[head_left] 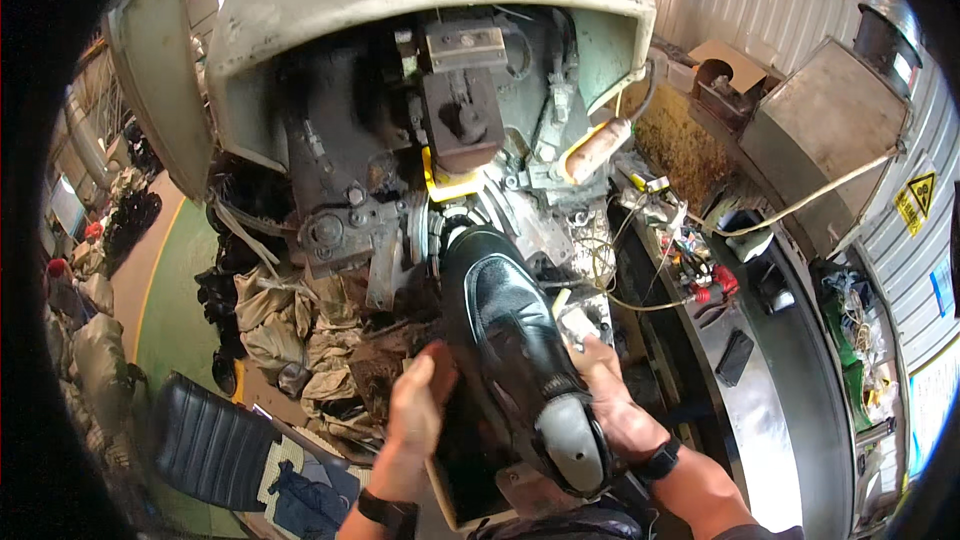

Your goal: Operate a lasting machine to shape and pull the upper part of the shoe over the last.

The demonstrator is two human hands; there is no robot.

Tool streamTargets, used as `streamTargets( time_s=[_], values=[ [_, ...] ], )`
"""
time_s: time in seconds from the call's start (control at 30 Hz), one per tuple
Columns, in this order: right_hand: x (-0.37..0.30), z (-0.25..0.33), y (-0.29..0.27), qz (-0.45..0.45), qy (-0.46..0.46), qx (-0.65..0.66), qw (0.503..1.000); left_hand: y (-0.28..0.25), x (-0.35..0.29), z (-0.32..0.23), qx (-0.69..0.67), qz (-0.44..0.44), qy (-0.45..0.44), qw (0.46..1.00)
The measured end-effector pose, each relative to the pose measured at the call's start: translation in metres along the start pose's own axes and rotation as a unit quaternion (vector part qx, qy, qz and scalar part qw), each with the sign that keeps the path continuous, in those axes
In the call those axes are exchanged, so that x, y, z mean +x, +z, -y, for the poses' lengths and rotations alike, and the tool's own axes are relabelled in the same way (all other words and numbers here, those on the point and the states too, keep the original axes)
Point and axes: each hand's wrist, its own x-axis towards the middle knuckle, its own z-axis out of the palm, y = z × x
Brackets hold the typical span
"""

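Observation:
A black leather shoe [500,305] on a grey last [572,443] lies in front of me, its toe pointing away against the machine [465,120]. At the shoe's right side, near the heel, my right hand [622,412] is closed on it, with part of the fingers hidden. A small white piece [578,323] shows by its fingertips; whether the hand touches it is unclear. To the left of the shoe, my left hand [415,422] is raised, slightly blurred and apart from it, with nothing in it. A yellow bracket [450,183] sits just beyond the toe.
At right, a metal bench [760,425] carries red-handled pliers [715,288] and a small black box [735,357]. A cable [800,208] hangs across it. Crumpled beige cloths [275,325] lie left of the machine, with a black chair [215,440] nearer me.

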Motion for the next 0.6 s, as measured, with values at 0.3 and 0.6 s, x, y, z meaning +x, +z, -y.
streamTargets(
  time_s=[0.3,0.6],
  values=[
    [0.084,-0.019,0.023,0.005,-0.038,-0.074,0.997,0.049,0.042,0.004,-0.181,-0.126,-0.067,0.973],
    [0.105,-0.015,0.013,0.041,0.003,-0.063,0.997,0.04,0.063,0.017,-0.268,-0.045,-0.122,0.954]
  ],
)
